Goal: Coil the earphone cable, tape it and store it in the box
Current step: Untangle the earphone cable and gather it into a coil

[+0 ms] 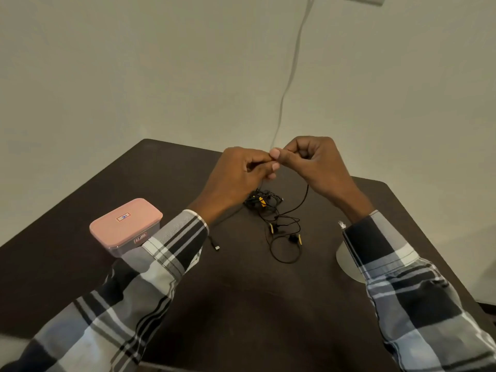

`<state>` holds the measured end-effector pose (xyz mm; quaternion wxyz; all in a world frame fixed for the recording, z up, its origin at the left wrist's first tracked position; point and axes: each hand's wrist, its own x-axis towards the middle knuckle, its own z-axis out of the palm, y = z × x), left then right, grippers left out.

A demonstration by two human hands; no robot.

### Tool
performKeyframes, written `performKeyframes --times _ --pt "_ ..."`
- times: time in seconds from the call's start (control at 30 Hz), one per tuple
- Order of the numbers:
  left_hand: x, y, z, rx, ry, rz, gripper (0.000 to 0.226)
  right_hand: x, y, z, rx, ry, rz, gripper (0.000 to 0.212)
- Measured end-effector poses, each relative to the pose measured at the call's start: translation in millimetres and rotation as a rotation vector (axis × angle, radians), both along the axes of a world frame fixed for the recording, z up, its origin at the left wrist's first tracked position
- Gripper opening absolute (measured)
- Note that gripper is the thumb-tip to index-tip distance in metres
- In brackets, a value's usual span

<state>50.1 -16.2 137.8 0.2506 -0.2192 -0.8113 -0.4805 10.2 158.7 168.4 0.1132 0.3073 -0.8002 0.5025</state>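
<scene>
Far left of frame: box (126, 227), clear body with pink lid on, sits on the dark table (241, 304) near its left edge, partly behind the left plaid sleeve (150, 264). Left hand (239, 175), centre of frame, is raised above the tabletop, fingers curled, thumb and forefinger pinching the black earphone cable (284, 226). Right hand (314, 162), just right of centre, is at the same height, fingers likewise curled, pinching the same cable; the fingertips of the two hands touch at the pinch point. From the right hand a strand drops in a curve to the table. Below the hands the rest of the cable lies loose and uncoiled: a tangle with a yellow piece directly under the left hand, looser loops and two earbuds lower down, centre frame. The plug end (216, 247) lies apart, lower left of the tangle, beside the left cuff. Lower right: a pale round object (349, 264), mostly hidden by the right sleeve (402, 277); cannot identify. Table corners visible at top centre and right; bare dark surface in the lower centre. A pale wall cord (290, 81) runs down the wall behind.
</scene>
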Motion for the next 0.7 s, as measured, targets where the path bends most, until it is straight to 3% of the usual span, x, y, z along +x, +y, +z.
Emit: performKeyframes --times 0.2,0.43,0.57,0.7 --pt "-10.1 -12.5 2.9 0.38 0.059 0.13 0.011 -4.9 16.3 -4.6 -0.027 -0.068 -0.025 0.036" --pt "-21.5 -62.4 1.5 0.644 0.098 0.403 0.012 -11.5 54.2 3.3 -0.097 -0.088 -0.151 0.032" --pt "-24.1 -90.9 -14.9 0.426 -0.095 0.457 0.012 -18.9 66.0 4.7 -0.162 -0.095 -0.2 0.033" --pt "-22.2 -83.1 -26.3 0.152 -0.221 0.5 0.028 -19.6 54.6 4.6 -0.13 -0.113 -0.136 0.029"
